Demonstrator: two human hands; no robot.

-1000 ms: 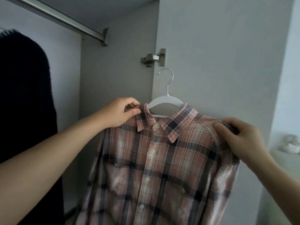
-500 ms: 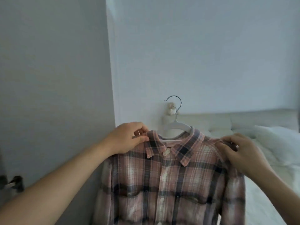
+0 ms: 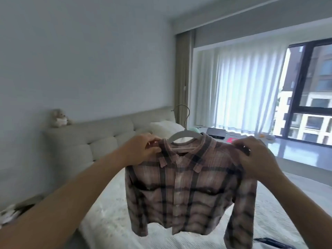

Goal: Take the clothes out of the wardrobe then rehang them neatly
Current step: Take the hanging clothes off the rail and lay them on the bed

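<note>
Teddy bear: sits on headboard, far left.
Left hand: pinches plaid shirt at its left shoulder beside the collar.
Plaid shirt: on white hanger, held up in the air over the bed, buttoned, front facing the camera.
Right hand: fingers curled, gripping the shirt's right shoulder.
Window: far right, sheer curtain beside it.
</note>
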